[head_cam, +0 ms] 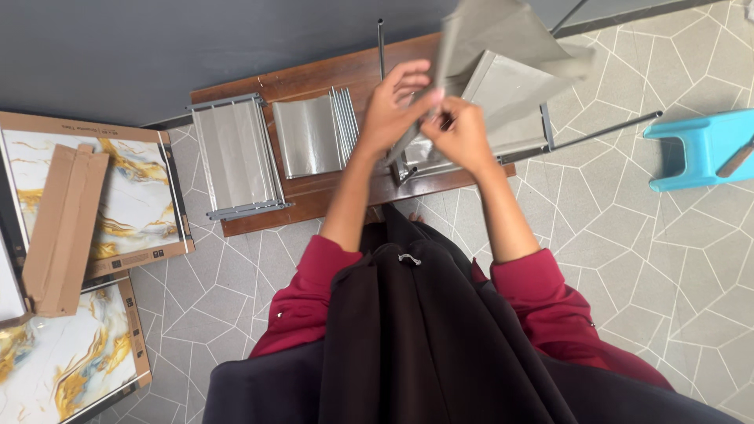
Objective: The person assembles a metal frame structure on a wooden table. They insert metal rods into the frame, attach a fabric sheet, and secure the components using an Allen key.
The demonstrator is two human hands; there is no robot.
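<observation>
Standing over the work, the person, in a dark apron and red sleeves, has both arms stretched out ahead above the tiled floor [644,259]. The left hand [393,106] curls its fingers around the edge of a grey fabric panel [503,39], and the right hand [463,133] pinches the same cloth lower down, close against the left, so the sheet stands lifted and blurred between them. Beneath the hands sits a metal frame [534,129] with grey fabric partly stretched in it, one long rod [605,129] sticking out toward a blue plastic stool [699,149]. I judge this piece about half fitted: the cloth is on the frame at the bottom but loose at the top. Beside it on the brown wooden board [314,196] lie a flat folded grey piece with rods [310,133] and a finished-looking framed panel [236,153], untouched. Off to the left, two shallow open cardboard boxes [169,196] each hold a marble-patterned slab [133,204] in white and gold; a folded cardboard strip [63,228] lies across them. The dark wall [157,55] closes the far side.
</observation>
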